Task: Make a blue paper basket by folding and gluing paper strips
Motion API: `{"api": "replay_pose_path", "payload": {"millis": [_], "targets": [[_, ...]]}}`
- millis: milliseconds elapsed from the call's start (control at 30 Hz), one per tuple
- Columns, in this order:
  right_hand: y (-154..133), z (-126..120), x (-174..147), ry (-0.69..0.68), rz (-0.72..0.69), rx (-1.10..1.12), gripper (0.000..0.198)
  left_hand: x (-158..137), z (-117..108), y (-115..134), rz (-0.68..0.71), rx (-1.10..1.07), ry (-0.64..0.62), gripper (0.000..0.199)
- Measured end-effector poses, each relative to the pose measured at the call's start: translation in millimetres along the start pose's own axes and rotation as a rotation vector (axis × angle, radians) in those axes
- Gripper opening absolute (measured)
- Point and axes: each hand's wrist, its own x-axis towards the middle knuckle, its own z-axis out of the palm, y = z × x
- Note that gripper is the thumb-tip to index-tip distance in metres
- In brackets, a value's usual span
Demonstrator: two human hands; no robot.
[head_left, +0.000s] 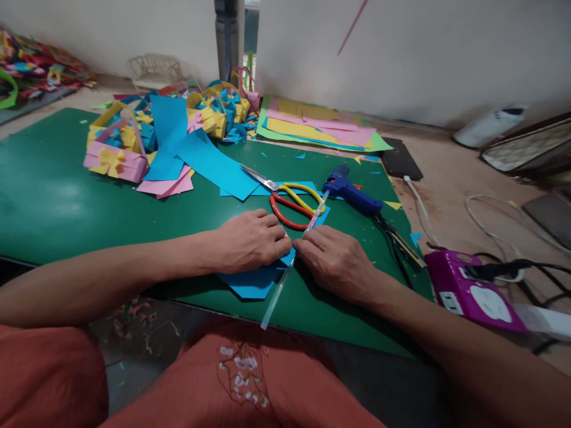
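Note:
My left hand [256,241] is closed on a folded piece of blue paper [250,284] near the table's front edge. My right hand [334,261] pinches the paper's right corner, with the fingertips of both hands almost meeting. Part of the sheet is hidden under my left hand. A long clear glue stick [279,291] runs past my right fingertips up to the back of a blue glue gun [357,193], which lies on its side. Just beyond my hands lie scissors [285,199] with one red and one yellow handle, blades slightly apart.
Small paper baskets [118,157] with bows stand at the back left, beside loose blue sheets [214,160]. Coloured paper [321,128] is stacked behind. A black phone [401,159] on a cable and a purple power strip [473,291] lie on the right. Scraps litter the green table [49,190].

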Motion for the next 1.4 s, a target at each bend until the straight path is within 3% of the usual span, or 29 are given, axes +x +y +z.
{"api": "replay_pose_path", "payload": {"millis": [733, 1033, 1400], "targets": [[0.1, 0.4, 1.2, -0.006, -0.002, -0.011, 0.029, -0.2, -1.0, 0.5, -0.005, 0.027, -0.039, 0.011], [0.4, -0.6, 1.2, -0.011, -0.005, -0.005, 0.027, -0.4, -1.3, 0.9, -0.017, 0.009, -0.011, 0.017], [-0.1, 0.2, 1.2, -0.04, 0.006, -0.007, 0.028, -0.7, -4.4, 1.8, -0.038, -0.031, -0.073, 0.022]]}}
